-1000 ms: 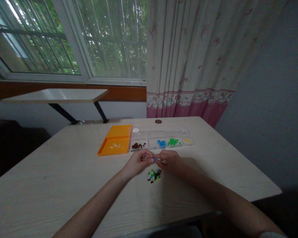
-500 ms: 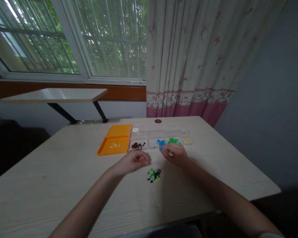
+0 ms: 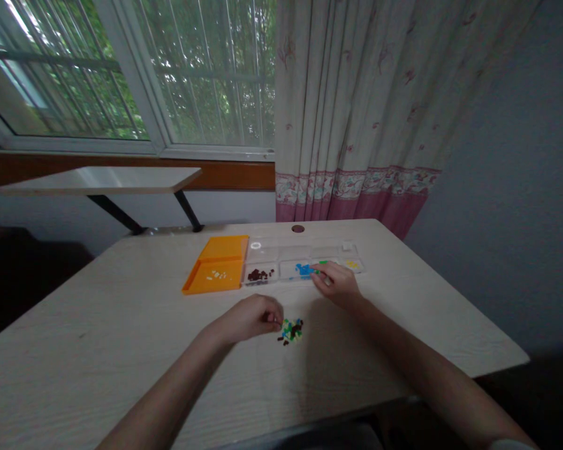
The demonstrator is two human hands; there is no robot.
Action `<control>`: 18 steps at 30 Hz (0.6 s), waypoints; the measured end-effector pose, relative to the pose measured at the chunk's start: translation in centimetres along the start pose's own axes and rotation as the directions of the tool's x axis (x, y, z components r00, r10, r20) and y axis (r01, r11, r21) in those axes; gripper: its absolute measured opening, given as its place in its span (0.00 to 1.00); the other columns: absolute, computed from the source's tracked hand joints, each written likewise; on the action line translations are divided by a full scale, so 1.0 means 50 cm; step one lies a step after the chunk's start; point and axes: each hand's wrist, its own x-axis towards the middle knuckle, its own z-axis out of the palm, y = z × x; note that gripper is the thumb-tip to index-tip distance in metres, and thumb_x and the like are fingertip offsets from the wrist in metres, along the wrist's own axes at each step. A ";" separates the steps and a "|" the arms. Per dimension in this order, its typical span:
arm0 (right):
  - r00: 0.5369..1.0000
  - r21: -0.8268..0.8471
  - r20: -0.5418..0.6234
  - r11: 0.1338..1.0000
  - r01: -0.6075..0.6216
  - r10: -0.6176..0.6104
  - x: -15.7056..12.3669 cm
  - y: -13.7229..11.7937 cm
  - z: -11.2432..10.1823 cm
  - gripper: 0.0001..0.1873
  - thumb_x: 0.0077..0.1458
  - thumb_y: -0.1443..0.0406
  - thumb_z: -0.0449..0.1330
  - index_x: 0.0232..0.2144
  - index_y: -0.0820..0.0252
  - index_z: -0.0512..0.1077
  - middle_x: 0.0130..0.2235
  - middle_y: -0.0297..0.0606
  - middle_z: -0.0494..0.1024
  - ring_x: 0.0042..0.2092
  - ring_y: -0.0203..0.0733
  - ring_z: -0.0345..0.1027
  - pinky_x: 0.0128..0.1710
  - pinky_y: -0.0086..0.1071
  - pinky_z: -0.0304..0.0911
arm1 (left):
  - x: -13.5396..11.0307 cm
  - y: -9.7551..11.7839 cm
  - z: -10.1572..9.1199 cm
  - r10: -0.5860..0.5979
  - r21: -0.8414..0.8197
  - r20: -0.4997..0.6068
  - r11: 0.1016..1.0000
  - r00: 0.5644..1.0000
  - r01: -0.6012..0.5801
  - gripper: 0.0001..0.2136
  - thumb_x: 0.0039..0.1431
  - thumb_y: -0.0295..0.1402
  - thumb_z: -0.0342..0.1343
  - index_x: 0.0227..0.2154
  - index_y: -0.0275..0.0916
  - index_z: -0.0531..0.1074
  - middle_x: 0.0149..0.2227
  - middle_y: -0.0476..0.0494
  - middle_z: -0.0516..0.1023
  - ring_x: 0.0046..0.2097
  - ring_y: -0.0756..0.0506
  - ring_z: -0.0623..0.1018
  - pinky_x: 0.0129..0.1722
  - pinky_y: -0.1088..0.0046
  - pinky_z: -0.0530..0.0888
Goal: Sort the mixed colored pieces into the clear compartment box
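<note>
My left hand (image 3: 257, 317) is curled with its fingertips at the left edge of a mixed pile of small pieces (image 3: 291, 330), green, yellow, blue and dark brown. What it pinches, if anything, is too small to make out. Over the front row of a clear compartment tray (image 3: 281, 289), my right hand (image 3: 336, 282) has thumb and forefinger close together beside the blue pieces (image 3: 304, 270). Any piece between those fingers cannot be made out. The hand mostly covers the green pieces (image 3: 323, 262). Dark brown pieces (image 3: 259, 275) and yellow pieces (image 3: 351, 264) occupy other front compartments.
An open orange case (image 3: 223, 248) adjoins the tray's left end, with several whitish pieces (image 3: 216, 275) in its near part. A raised shelf (image 3: 107, 179) stands at the table's back left. Behind the table (image 3: 122, 337) are a window and a curtain (image 3: 351, 125).
My left hand has come down and nearer to the mixed pile. My right hand has shifted slightly right and away from me, covering more green; the blue piece at its fingertips no longer shows there.
</note>
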 end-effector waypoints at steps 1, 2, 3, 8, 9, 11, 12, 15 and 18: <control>1.000 -0.006 0.004 1.000 -0.010 0.010 -0.001 0.003 0.003 0.11 0.54 0.62 0.54 0.34 0.59 0.74 0.24 0.35 0.74 0.27 0.33 0.66 0.31 0.25 0.60 | 0.001 0.002 0.000 0.007 0.012 0.003 1.000 1.000 -0.007 0.05 0.49 0.30 0.54 0.25 0.36 0.74 0.24 0.48 0.72 0.26 0.52 0.68 0.25 0.81 0.62; 1.000 -0.014 0.009 1.000 -0.021 0.021 -0.002 0.006 0.007 0.11 0.54 0.61 0.54 0.34 0.59 0.74 0.24 0.35 0.73 0.27 0.33 0.66 0.31 0.25 0.60 | 0.001 0.004 0.001 0.014 0.019 0.004 1.000 1.000 -0.014 0.05 0.49 0.29 0.54 0.25 0.36 0.74 0.24 0.48 0.72 0.26 0.52 0.68 0.25 0.81 0.62; 0.999 -0.024 0.016 0.999 -0.034 0.035 -0.002 0.010 0.011 0.11 0.54 0.61 0.54 0.34 0.59 0.74 0.24 0.35 0.73 0.26 0.33 0.66 0.31 0.25 0.60 | 0.002 0.005 0.002 0.019 0.019 -0.002 1.000 1.000 -0.019 0.05 0.48 0.28 0.53 0.24 0.36 0.74 0.24 0.48 0.71 0.26 0.52 0.68 0.25 0.81 0.62; 0.987 -0.101 0.071 0.985 -0.139 0.146 -0.001 0.032 0.032 0.11 0.53 0.60 0.54 0.35 0.58 0.74 0.25 0.34 0.74 0.27 0.34 0.66 0.31 0.25 0.60 | 0.007 -0.002 0.010 -0.050 -0.110 -0.126 0.993 0.991 0.036 0.05 0.45 0.24 0.51 0.23 0.35 0.72 0.21 0.50 0.69 0.23 0.53 0.66 0.23 0.81 0.61; 0.982 -0.121 0.090 0.980 -0.156 0.168 0.001 0.034 0.035 0.12 0.54 0.60 0.54 0.36 0.57 0.74 0.26 0.34 0.74 0.28 0.34 0.66 0.30 0.25 0.60 | 0.009 -0.005 0.012 -0.076 -0.161 -0.158 0.986 0.985 0.051 0.05 0.44 0.23 0.51 0.23 0.35 0.71 0.20 0.51 0.69 0.23 0.53 0.65 0.22 0.81 0.61; 0.971 -0.162 0.130 0.970 -0.179 0.201 0.005 0.037 0.037 0.13 0.54 0.59 0.54 0.39 0.56 0.73 0.28 0.34 0.75 0.29 0.35 0.67 0.30 0.25 0.59 | 0.013 -0.010 0.015 -0.131 -0.273 -0.211 0.959 0.969 0.071 0.04 0.41 0.23 0.51 0.21 0.34 0.70 0.20 0.51 0.68 0.23 0.54 0.65 0.22 0.82 0.61; 0.966 -0.179 0.146 0.966 -0.187 0.214 0.007 0.037 0.037 0.14 0.54 0.59 0.54 0.41 0.55 0.73 0.29 0.34 0.75 0.29 0.35 0.67 0.29 0.25 0.59 | 0.015 -0.012 0.016 -0.161 -0.328 -0.232 0.941 0.959 0.078 0.03 0.41 0.23 0.52 0.21 0.34 0.69 0.19 0.51 0.68 0.22 0.54 0.65 0.22 0.82 0.61; 0.957 -0.186 0.176 0.963 -0.196 0.229 0.007 0.034 0.036 0.14 0.54 0.60 0.54 0.42 0.56 0.72 0.29 0.35 0.75 0.29 0.36 0.67 0.29 0.26 0.60 | 0.020 -0.019 0.019 -0.235 -0.449 -0.277 0.889 0.932 0.090 0.01 0.41 0.25 0.55 0.21 0.33 0.69 0.20 0.50 0.70 0.23 0.54 0.67 0.23 0.81 0.63; 0.967 -0.114 0.192 0.982 -0.148 0.168 -0.001 0.025 0.036 0.11 0.54 0.62 0.54 0.38 0.55 0.74 0.29 0.34 0.75 0.29 0.34 0.67 0.31 0.25 0.60 | 0.024 -0.024 0.022 -0.277 -0.498 -0.326 0.863 0.904 0.084 0.05 0.43 0.29 0.58 0.24 0.33 0.72 0.23 0.47 0.74 0.24 0.53 0.70 0.23 0.80 0.65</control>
